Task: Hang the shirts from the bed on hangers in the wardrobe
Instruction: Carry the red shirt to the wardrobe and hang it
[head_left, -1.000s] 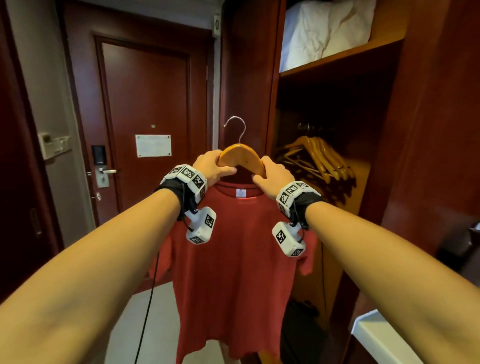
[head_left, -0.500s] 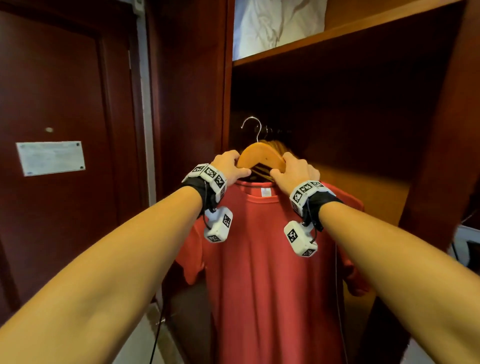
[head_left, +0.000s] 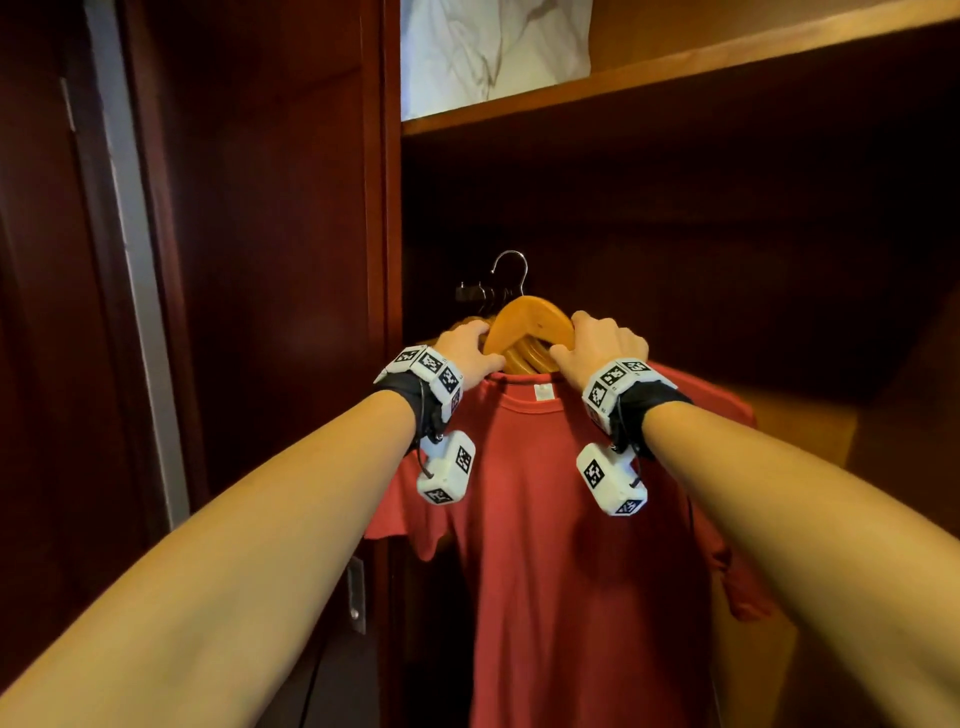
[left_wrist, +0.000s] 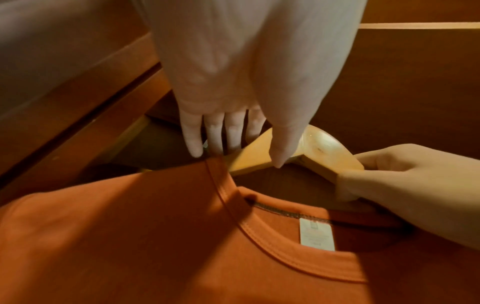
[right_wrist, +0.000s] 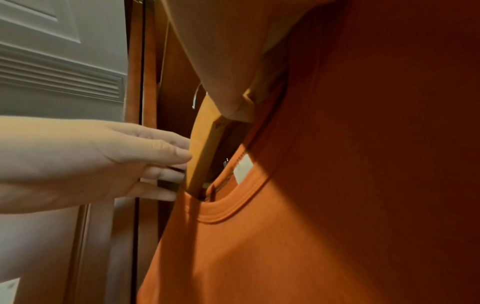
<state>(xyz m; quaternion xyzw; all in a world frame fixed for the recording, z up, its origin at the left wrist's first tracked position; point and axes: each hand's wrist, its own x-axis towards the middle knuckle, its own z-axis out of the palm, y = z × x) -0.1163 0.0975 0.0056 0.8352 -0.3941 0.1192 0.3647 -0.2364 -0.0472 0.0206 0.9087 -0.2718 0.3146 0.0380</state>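
Note:
A red T-shirt (head_left: 566, 545) hangs on a wooden hanger (head_left: 530, 322) with a metal hook (head_left: 511, 265), held up inside the dark wardrobe opening. My left hand (head_left: 467, 353) grips the hanger's left arm, thumb in front and fingers behind, as the left wrist view shows on the hanger (left_wrist: 262, 152). My right hand (head_left: 597, 348) grips the right arm at the shirt's collar (left_wrist: 285, 253). In the right wrist view the hanger (right_wrist: 205, 148) is edge-on above the shirt (right_wrist: 337, 205). The hook is free in the air. The rail is lost in shadow.
Other wooden hangers (head_left: 462, 325) with dark hooks hang just behind my left hand. A shelf (head_left: 675, 67) above carries white bedding (head_left: 493, 47). The wardrobe's side panel (head_left: 384, 208) and a dark door (head_left: 260, 260) stand to the left.
I have stepped closer to the wardrobe. The shirt on its hanger has moved from in front of the room door into the opening under the shelf. Both grips are unchanged.

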